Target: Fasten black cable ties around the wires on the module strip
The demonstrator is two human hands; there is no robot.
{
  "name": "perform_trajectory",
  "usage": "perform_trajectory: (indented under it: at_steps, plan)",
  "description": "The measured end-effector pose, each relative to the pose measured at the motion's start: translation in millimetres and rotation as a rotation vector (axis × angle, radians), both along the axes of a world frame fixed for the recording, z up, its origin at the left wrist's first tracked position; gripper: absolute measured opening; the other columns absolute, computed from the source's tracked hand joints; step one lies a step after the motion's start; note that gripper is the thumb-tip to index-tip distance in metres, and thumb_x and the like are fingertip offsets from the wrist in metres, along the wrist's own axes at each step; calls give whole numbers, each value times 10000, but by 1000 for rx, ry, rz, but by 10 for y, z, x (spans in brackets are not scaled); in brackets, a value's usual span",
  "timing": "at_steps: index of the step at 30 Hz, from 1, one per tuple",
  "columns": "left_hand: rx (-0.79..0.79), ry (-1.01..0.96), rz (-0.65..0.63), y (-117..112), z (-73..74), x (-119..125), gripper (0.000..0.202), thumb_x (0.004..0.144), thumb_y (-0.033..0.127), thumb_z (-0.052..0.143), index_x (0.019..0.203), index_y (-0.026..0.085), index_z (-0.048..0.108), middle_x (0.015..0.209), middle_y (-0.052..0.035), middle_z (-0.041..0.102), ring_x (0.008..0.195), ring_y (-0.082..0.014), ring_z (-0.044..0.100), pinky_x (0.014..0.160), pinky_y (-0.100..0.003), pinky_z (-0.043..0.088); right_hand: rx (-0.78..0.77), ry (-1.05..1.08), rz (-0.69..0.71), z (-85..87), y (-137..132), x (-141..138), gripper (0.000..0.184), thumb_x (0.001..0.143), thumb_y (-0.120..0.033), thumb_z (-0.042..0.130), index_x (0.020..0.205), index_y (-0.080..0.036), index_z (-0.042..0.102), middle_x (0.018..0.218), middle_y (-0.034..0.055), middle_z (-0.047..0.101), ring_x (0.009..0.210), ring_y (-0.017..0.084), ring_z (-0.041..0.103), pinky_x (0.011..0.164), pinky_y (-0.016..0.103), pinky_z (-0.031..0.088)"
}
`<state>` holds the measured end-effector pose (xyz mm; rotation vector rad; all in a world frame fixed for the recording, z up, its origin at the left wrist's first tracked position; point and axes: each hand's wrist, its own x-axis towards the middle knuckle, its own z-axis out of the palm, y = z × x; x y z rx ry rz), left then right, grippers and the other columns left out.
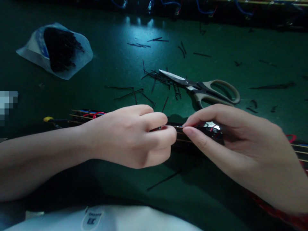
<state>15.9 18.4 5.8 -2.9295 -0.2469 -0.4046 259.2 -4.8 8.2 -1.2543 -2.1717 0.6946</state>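
A green tabletop [108, 64] is carrying scissors [196, 86], black strips [157, 76], a far-left bag [84, 59], and wired assemblies [179, 141] near and far.

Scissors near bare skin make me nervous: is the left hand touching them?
Apart. The head view shows green table and thin black strips between the left hand and the scissors.

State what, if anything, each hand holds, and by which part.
At the wired strip, the right hand has its fingers close together; anything pinched cannot be made out. The left hand curls over the strip, hiding any hold.
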Motion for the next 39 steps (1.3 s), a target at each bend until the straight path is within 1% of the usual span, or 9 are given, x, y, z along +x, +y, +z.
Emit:
perform_trajectory:
  at_steps: [6, 10, 15, 18, 21, 27, 30, 33, 39]
  plan:
    - [0, -4, 1, 1, 3, 2, 245, 1011, 128, 549, 946, 206, 772, 964, -10, 779, 808, -213, 724, 555, -339, 536, 6, -10, -21, 4, 12, 6, 52, 967, -230, 683, 924, -237, 710, 770, -46, 692, 509, 90, 508, 551, 261, 498]
    - [14, -5, 9, 2, 5, 5, 252, 1017, 136, 539, 939, 212, 766, 941, 2, 768, 801, -199, 714, 557, -327, 531, 18, -25, -11, 1, -1, 16, 42, 956, -213, 695, 920, -235, 700, 787, -39, 698, 565, 105, 561, 550, 258, 494]
    - [-4, -16, 23, 2, 1, 1, 247, 1024, 146, 543, 930, 219, 759, 929, 3, 761, 795, -199, 703, 555, -330, 518, 31, -36, 17, -1, -12, 16, 72, 975, -173, 677, 943, -234, 698, 792, -45, 692, 538, 95, 519, 570, 251, 507]
    - [-9, -13, 23, 0, -4, -6, 235, 1022, 145, 551, 941, 216, 760, 938, 0, 763, 801, -204, 705, 557, -334, 518, 41, -49, 36, 2, -14, 18, 89, 979, -170, 680, 918, -235, 686, 785, -45, 688, 553, 94, 530, 523, 250, 461]
    - [-6, -14, 15, 2, -10, -10, 230, 1023, 146, 555, 948, 217, 760, 953, 3, 766, 814, -203, 705, 562, -333, 516, 50, -47, 30, 10, -15, 15, 74, 983, -173, 677, 947, -237, 684, 800, -44, 695, 564, 94, 539, 476, 257, 409]
    - [-26, -22, 29, 36, -3, -16, 226, 1034, 168, 557, 930, 247, 742, 957, 19, 742, 842, -189, 669, 619, -351, 516, 39, -27, -7, 10, -20, -2, 70, 990, -184, 671, 956, -243, 683, 805, -44, 701, 559, 101, 543, 508, 257, 456]
    - [-69, -1, 20, 53, 15, -21, 232, 1041, 196, 534, 937, 251, 735, 986, 6, 734, 860, -196, 649, 638, -366, 507, 55, -55, 11, 21, -15, 1, 80, 975, -161, 692, 946, -235, 685, 811, -37, 715, 572, 97, 563, 470, 253, 420]
    - [-112, 43, 26, 52, 22, -26, 258, 1042, 224, 494, 943, 252, 731, 1027, -14, 724, 891, -207, 640, 662, -381, 508, 87, -78, 47, 31, -2, 11, 108, 957, -133, 705, 918, -231, 682, 790, -35, 712, 592, 95, 578, 471, 248, 413]
    - [-75, 46, 43, 35, 13, -16, 186, 1023, 209, 562, 918, 247, 711, 1014, -5, 717, 890, -192, 635, 663, -367, 483, 84, -77, 69, 49, 21, 21, 113, 963, -135, 688, 906, -232, 688, 795, -31, 719, 605, 101, 582, 503, 252, 431]
